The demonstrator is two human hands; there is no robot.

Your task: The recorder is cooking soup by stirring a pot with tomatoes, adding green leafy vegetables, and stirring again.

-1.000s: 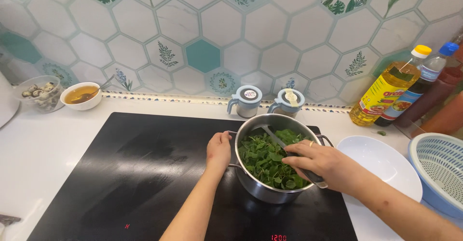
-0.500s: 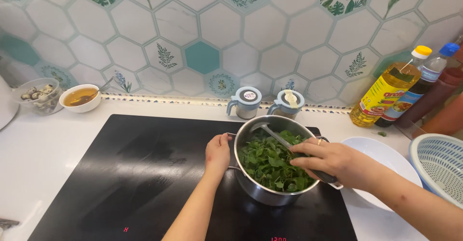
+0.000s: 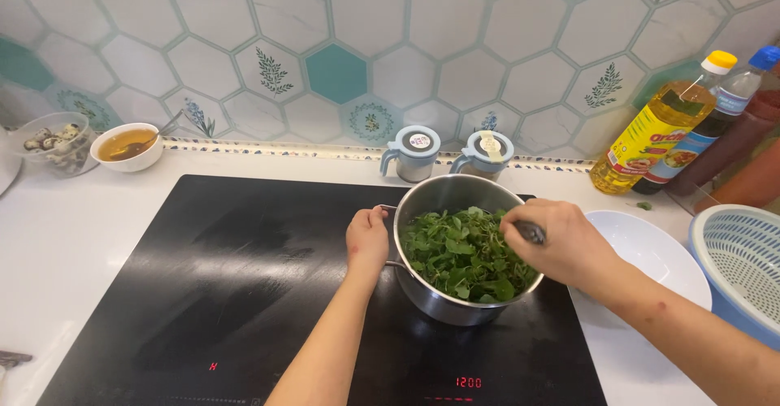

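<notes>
Since the earlier frame, I've drawn my right hand back across the steel pot toward its right rim, fingers closed around a dark utensil handle above the green leaves. My left hand still grips the pot's left side handle. That pot sits on the black cooktop, right of centre. Just right of it a white plate rests on the desk, beside a blue colander.

Bare cooktop left of the pot (two jars crowd behind).
</notes>
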